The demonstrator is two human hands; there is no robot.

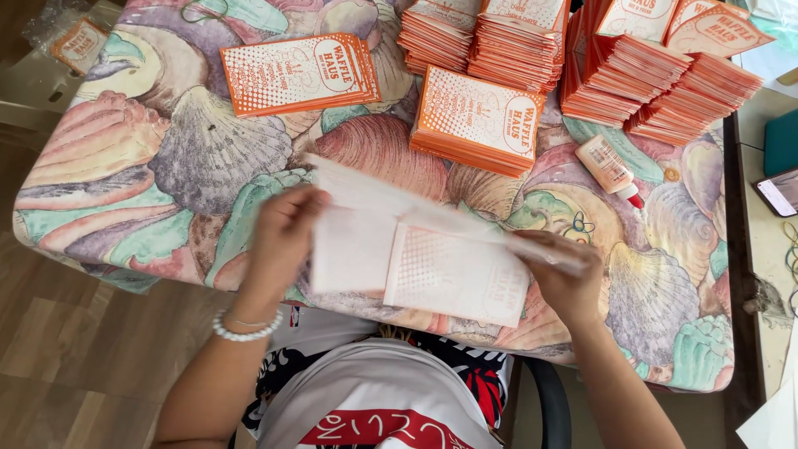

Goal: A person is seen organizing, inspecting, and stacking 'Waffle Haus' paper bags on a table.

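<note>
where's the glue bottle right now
In the head view the glue bottle lies on the shell-patterned tablecloth, up and right of the right hand, just below the orange card stacks.

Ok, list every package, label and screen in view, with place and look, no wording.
Sleeve bundle: held in both hands, pale, blurred.
Orange-white printed sleeves: flat stack, upper left.
Second stack: centre.
Tall piles: upper right.
Glue bottle: lying, peach label, red tip.
Phone: right edge, lit screen.

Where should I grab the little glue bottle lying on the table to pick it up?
Grab the glue bottle around its wide middle, coming down from above. It lies flat and slanted, red cap toward the table's near edge, with bare tablecloth on both long sides for your fingers.
</note>
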